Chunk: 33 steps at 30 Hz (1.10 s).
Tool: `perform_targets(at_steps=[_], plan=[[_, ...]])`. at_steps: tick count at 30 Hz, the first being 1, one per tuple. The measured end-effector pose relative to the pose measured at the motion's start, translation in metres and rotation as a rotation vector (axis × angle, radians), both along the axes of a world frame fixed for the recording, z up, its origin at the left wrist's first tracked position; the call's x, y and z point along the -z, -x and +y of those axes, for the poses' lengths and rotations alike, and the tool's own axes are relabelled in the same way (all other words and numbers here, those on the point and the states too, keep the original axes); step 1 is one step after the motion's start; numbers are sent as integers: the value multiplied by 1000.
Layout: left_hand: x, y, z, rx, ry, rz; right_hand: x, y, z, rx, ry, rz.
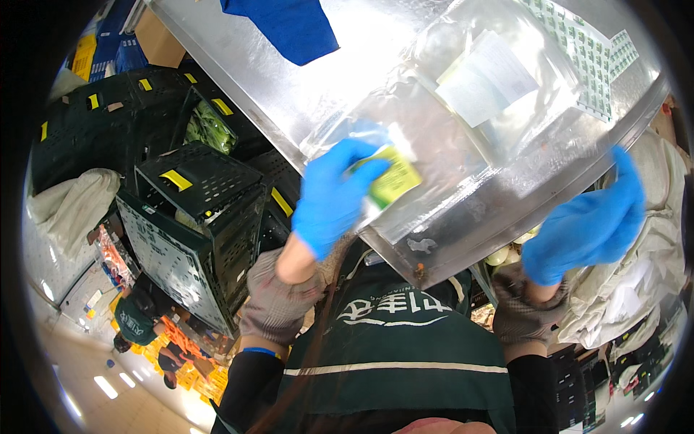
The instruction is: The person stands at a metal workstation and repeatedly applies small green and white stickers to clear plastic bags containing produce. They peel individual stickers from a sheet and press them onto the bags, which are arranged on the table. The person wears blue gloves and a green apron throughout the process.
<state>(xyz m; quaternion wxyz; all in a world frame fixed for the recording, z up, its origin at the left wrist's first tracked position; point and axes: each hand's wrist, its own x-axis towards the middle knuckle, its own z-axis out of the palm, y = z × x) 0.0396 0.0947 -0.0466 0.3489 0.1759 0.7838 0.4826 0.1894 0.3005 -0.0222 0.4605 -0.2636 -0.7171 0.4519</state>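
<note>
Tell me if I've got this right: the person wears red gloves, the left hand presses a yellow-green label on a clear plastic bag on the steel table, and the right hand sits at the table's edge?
Not quite: the gloves are blue, not red. The head view shows the left hand on the yellow-green label of the clear plastic bag on the steel table, and the right hand at the table's edge.

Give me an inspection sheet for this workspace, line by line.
Surface: steel table, shiny, tilted in the view.
Job's things: clear plastic bag lying on the table; yellow-green label at its near end.
Clutter: blue cloth; sheets of small green stickers; white paper.
Hands: left hand, blue-gloved, pressing the label; right hand, blue-gloved, at the table edge.
Cables: nothing seen.
Surroundings: black crates, one with greens; white sacks.
</note>
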Motion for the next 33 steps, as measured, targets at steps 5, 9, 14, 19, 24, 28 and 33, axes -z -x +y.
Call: perform_targets(at_steps=[5, 9, 14, 19, 24, 28, 33], plan=[[31, 0, 49, 35, 296, 213, 65, 27, -79, -417, 103, -325], [-9, 10, -11, 78, 323, -161, 77, 24, -77, -569, -84, -420], [-33, 31, -118, 98, 48, -235, 68, 14, -70, -801, -122, -608], [-41, 20, -101, -108, -173, -335, 61, 18, -61, -708, 162, -442], [-28, 21, -56, -18, 26, -228, 0, 10, -1, 40, 601, -28], [-1, 2, 14, 4, 118, 25, 10, 14, -16, 63, -130, 142], [25, 8, 42, 20, 344, 162, 76, 35, -81, -453, 54, -351]])
